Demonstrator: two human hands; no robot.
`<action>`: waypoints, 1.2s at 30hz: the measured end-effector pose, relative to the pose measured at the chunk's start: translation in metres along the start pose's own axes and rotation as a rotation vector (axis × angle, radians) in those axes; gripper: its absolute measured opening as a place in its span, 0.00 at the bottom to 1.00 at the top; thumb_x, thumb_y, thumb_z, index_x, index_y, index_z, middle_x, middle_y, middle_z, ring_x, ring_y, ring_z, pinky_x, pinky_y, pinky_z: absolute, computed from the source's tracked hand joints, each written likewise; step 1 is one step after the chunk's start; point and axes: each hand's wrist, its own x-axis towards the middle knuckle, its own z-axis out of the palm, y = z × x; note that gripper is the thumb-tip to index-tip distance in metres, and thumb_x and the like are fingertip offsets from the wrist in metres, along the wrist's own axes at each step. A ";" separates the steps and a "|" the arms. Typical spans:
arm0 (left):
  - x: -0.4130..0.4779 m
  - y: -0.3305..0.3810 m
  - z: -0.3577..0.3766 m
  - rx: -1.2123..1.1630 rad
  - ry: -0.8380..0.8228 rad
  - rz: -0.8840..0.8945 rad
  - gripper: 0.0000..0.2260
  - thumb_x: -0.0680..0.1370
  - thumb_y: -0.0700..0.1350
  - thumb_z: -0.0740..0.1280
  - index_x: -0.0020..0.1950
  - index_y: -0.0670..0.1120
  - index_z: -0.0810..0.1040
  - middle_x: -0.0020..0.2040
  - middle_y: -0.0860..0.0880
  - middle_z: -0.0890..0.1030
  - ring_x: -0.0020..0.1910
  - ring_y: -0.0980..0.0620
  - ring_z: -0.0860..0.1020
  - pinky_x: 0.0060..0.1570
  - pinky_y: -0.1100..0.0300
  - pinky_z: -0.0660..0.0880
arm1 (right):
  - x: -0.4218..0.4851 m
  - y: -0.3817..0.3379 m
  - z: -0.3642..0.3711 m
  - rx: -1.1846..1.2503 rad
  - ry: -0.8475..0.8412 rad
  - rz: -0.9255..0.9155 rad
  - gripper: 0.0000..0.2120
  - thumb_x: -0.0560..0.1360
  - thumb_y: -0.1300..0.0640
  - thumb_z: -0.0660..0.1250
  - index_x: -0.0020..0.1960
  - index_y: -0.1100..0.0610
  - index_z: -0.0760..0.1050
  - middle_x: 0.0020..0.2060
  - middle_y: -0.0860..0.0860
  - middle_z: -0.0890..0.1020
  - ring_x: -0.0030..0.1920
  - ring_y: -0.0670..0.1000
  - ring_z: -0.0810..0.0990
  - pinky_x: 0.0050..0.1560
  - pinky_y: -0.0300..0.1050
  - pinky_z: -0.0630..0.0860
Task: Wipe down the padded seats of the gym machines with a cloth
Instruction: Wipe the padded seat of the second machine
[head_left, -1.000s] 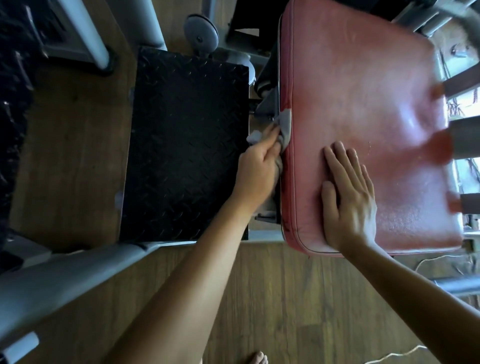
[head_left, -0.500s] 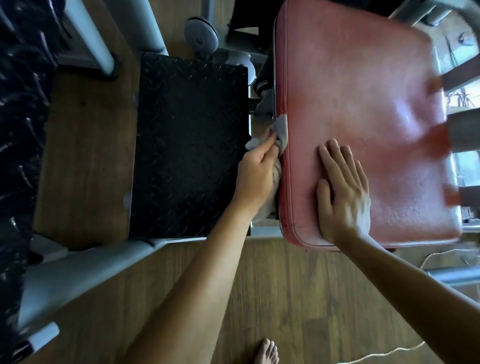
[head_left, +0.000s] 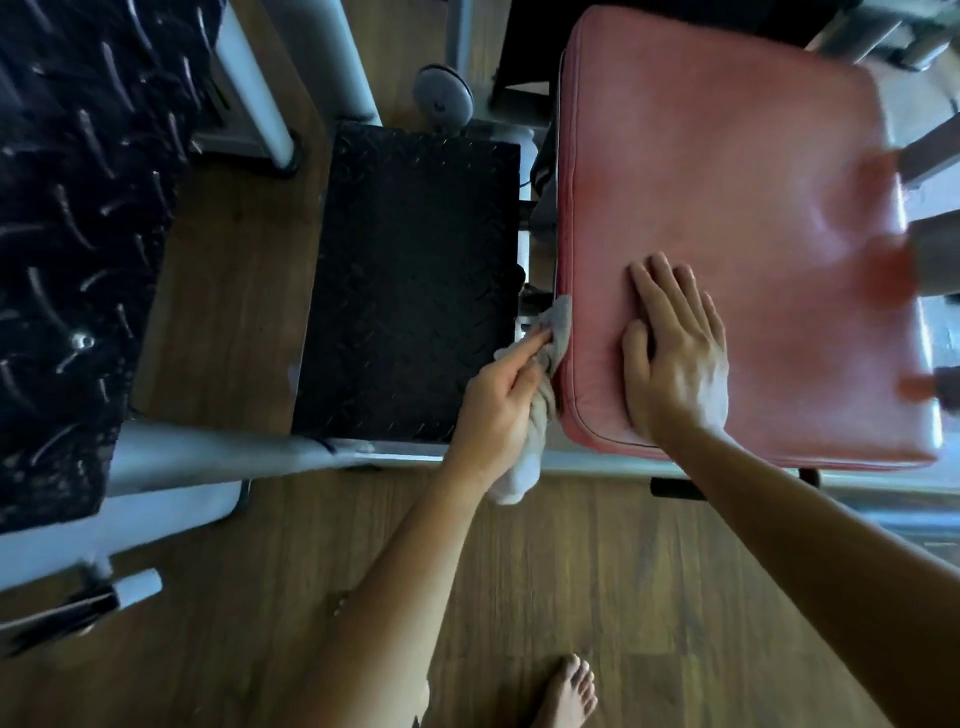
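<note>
A red padded seat (head_left: 727, 208) fills the upper right of the head view. My left hand (head_left: 501, 405) grips a grey cloth (head_left: 550, 364) and presses it against the seat's left side edge, near the front corner. The cloth's loose end hangs down below my palm. My right hand (head_left: 672, 358) lies flat on top of the seat near its front left corner, fingers straight and together.
A black diamond-plate footplate (head_left: 415, 280) lies left of the seat, with grey frame tubes (head_left: 218, 457) along its front. More black plate (head_left: 67, 234) is at far left. Wooden floor (head_left: 597, 582) is below, with my bare foot (head_left: 566, 696) on it.
My left hand has slid the cloth toward me along the seat's left side edge. The right hand stays flat on the seat. The view has shifted back, showing more floor and my foot.
</note>
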 end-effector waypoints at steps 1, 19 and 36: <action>-0.007 0.009 -0.007 -0.069 -0.003 -0.061 0.17 0.85 0.39 0.57 0.74 0.42 0.71 0.71 0.51 0.75 0.68 0.62 0.74 0.69 0.65 0.69 | -0.001 0.000 -0.001 0.009 0.000 0.002 0.26 0.80 0.54 0.54 0.78 0.49 0.65 0.79 0.48 0.64 0.80 0.51 0.56 0.80 0.48 0.52; -0.062 0.006 0.071 -0.492 0.218 -0.043 0.19 0.86 0.40 0.56 0.77 0.46 0.67 0.78 0.56 0.64 0.77 0.65 0.60 0.75 0.69 0.58 | -0.009 0.007 0.002 0.070 0.008 -0.042 0.24 0.81 0.56 0.53 0.77 0.53 0.66 0.78 0.52 0.65 0.80 0.57 0.57 0.80 0.51 0.52; -0.024 -0.006 0.053 -0.525 0.140 -0.117 0.18 0.86 0.38 0.57 0.76 0.43 0.70 0.74 0.53 0.72 0.70 0.68 0.69 0.69 0.73 0.64 | -0.011 0.003 0.006 0.032 0.082 -0.032 0.26 0.79 0.59 0.54 0.76 0.54 0.69 0.76 0.51 0.68 0.79 0.55 0.61 0.80 0.49 0.55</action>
